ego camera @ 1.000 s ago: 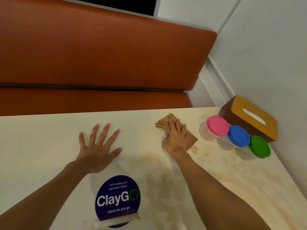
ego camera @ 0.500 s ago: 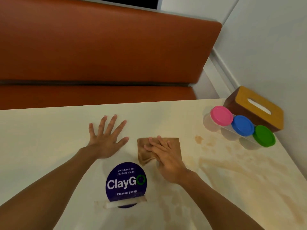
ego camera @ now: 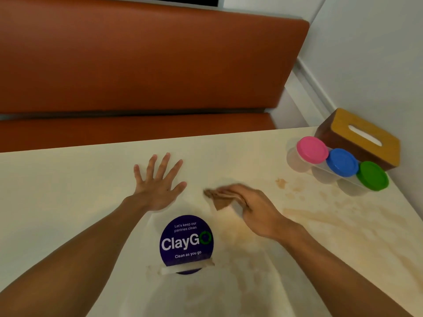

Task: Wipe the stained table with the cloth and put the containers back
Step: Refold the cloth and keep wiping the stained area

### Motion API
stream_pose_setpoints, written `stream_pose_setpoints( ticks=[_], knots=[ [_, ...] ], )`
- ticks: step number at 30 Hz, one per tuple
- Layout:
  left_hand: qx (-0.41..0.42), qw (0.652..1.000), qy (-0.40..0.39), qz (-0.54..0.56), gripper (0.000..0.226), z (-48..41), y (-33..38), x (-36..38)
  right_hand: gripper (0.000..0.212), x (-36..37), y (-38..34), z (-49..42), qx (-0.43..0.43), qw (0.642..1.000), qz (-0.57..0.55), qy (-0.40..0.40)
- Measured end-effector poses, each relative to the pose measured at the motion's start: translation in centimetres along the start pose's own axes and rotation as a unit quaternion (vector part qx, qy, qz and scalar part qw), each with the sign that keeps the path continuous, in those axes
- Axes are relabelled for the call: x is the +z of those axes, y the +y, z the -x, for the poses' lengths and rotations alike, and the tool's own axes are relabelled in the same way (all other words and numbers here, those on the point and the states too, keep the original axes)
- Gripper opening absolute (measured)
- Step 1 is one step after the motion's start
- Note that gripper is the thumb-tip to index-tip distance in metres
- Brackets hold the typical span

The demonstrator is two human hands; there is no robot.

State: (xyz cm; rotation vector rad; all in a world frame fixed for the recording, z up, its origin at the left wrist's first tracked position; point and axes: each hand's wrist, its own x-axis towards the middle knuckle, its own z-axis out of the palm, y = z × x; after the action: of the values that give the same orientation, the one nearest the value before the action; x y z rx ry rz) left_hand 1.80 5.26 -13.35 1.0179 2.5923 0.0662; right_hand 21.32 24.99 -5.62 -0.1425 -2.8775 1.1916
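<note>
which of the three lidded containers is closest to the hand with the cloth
The pink-lidded container, at the left end of the row. The blue-lidded container and green-lidded container sit farther right, away from the right hand on the cloth.

Blurring at the right hand (ego camera: 251, 209) and the small brown folded cloth (ego camera: 221, 203) beneath it, hiding most of that cloth and leaving the grip unreadable. Cutting off the bare left forearm (ego camera: 80, 255) and right forearm (ego camera: 343, 271) at the bottom edge, and the orange padded bench (ego camera: 137, 65) at the left and top.

Containers (ego camera: 342, 162) three; cloth (ego camera: 220, 201) one; tissue box (ego camera: 364, 136) one; sign (ego camera: 186, 242) one; hands (ego camera: 158, 191) two.
</note>
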Motion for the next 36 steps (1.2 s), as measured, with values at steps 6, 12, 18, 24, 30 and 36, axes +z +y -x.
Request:
stream_pose_setpoints(
  ticks=[6, 12, 18, 24, 30, 36],
  knots=[
    [0.013, 1.0, -0.012, 0.022, 0.062, 0.3, -0.2, -0.4, 0.071, 6.0, -0.7, -3.7, -0.124, 0.958, 0.217, -0.138],
    [0.016, 1.0, -0.011, 0.02, 0.063, 0.5, -0.6, -0.4, 0.067, 7.3, 0.3, -1.6, -0.119, 0.96, 0.197, -0.158],
    [0.009, 1.0, -0.006, 0.009, 0.063, 0.5, -0.8, -0.7, 0.064, 4.7, 1.7, 2.5, -0.055, 0.984, 0.111, -0.131],
    [0.016, 1.0, -0.001, 0.016, 0.066, 0.0, -0.9, -0.6, 0.071, 5.6, 2.4, 7.9, 0.018, 0.993, 0.106, -0.037],
    [0.01, 1.0, 0.001, 0.003, 0.067, 0.1, -1.0, 0.2, 0.067, 7.3, 0.6, 12.5, 0.074, 0.993, 0.094, 0.004],
    [-0.003, 0.999, -0.027, 0.044, 0.063, 0.5, -0.6, -0.8, 0.073, 7.8, -1.7, 14.2, 0.139, 0.989, 0.042, 0.017]
  ],
)
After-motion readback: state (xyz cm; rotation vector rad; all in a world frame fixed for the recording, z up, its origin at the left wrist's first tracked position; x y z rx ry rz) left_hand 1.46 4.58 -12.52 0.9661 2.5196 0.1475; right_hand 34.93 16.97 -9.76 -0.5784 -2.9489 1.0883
